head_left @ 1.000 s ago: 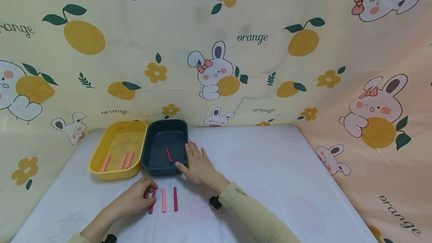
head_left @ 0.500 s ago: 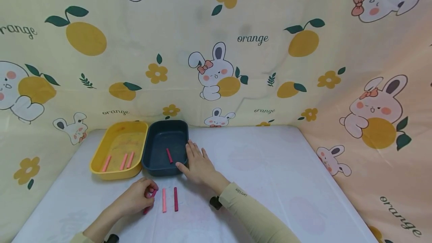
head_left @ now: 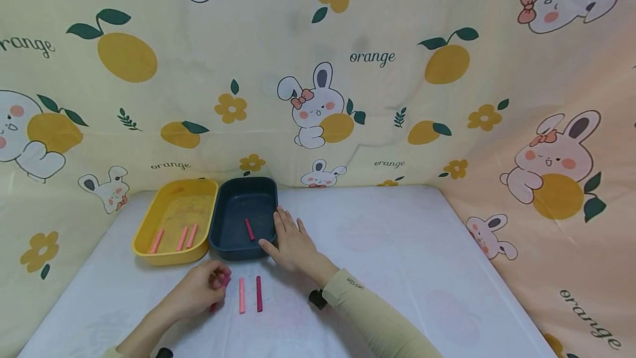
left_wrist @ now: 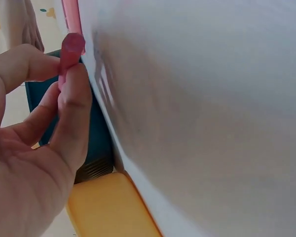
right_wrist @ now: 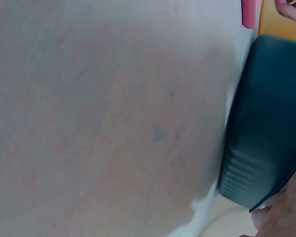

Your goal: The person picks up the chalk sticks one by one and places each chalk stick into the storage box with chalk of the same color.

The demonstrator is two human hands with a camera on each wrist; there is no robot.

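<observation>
Between thumb and fingertips, my left hand [head_left: 196,291] pinches a slim dark pink-red stick [left_wrist: 72,47], crayon-like with a faceted end. Fingers cover much of it in the head view. Just right of that hand, a light pink stick [head_left: 242,295] and a dark red stick [head_left: 259,294] lie side by side on the table. My right hand [head_left: 293,245] rests with straight fingers against the right side of the dark blue tray [head_left: 218,245], thumb at its front rim. One dark red stick [head_left: 249,229] lies inside that tray.
A yellow tray [head_left: 144,256] stands against the blue tray's left side, with light pink sticks [head_left: 182,238] in it. Both trays sit near the back of the white-covered table [head_left: 387,269]. A printed cloth [head_left: 248,43] hangs behind and at the sides.
The dark stick at my left hand has tilted and drawn further into the fingers, its lower end shifting left. My right hand stays at the blue tray.
</observation>
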